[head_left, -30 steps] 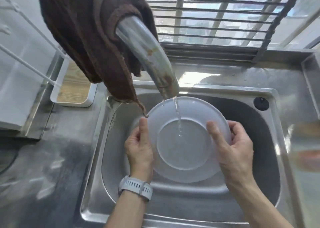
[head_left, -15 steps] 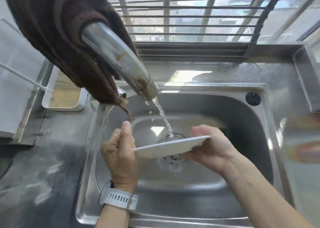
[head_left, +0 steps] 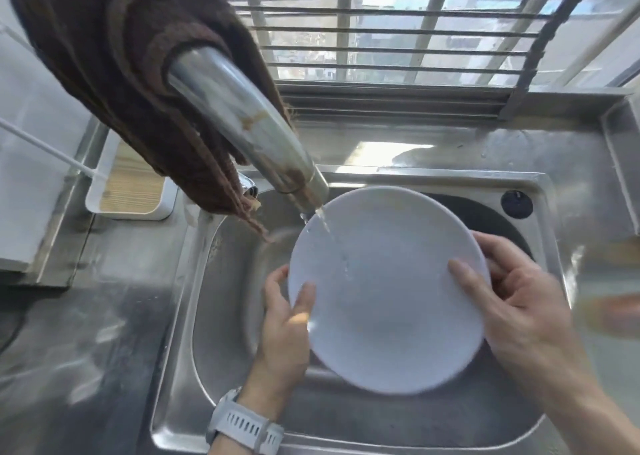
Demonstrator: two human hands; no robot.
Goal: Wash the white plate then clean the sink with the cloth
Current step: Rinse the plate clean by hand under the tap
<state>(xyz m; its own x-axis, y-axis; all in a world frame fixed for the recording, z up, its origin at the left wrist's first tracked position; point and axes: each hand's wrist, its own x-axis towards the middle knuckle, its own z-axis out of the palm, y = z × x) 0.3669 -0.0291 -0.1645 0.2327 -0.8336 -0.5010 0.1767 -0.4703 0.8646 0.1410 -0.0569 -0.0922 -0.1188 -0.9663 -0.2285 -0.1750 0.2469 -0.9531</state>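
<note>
A grey perforated watch strap (head_left: 244, 427) bands the left wrist; the left hand (head_left: 285, 319) and right hand (head_left: 512, 311) each clamp an opposite edge of the round, smooth white plate (head_left: 388, 292), thumbs on its face, above the brushed-steel sink (head_left: 207, 298); a thin stream falls from the curved metal tap (head_left: 249, 132); a brown knitted cloth (head_left: 114, 73) drapes over it.

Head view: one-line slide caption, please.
Both hands, left hand and right hand, hold white plate under running faucet.
</note>
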